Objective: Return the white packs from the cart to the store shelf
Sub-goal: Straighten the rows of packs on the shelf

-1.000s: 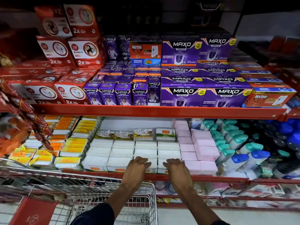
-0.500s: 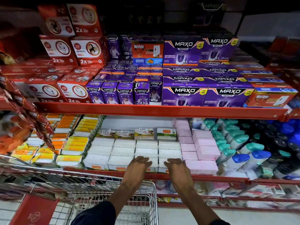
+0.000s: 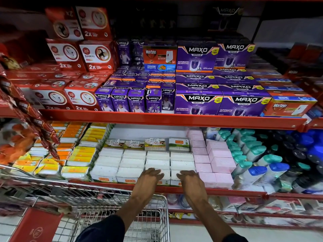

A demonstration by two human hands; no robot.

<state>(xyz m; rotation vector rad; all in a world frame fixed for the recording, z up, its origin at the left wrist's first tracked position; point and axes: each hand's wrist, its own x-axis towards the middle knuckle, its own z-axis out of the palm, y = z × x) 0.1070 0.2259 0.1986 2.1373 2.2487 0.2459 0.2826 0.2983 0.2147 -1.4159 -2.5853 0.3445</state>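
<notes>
both hands point(image 3: 172, 179) on white packs point(image 3: 158, 162)

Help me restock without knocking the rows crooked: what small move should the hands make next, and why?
Probably lift both hands off and draw them back toward the cart. The left hand and right hand lie flat on the front white packs, which already sit level with neighbouring rows on the shelf.

We stand in a shop: red shelves point(image 3: 174, 118) packed with rows of boxed repellents point(image 3: 197, 103), price-stickered packs point(image 3: 154, 143), and a wire cart point(image 3: 146, 222).
</notes>
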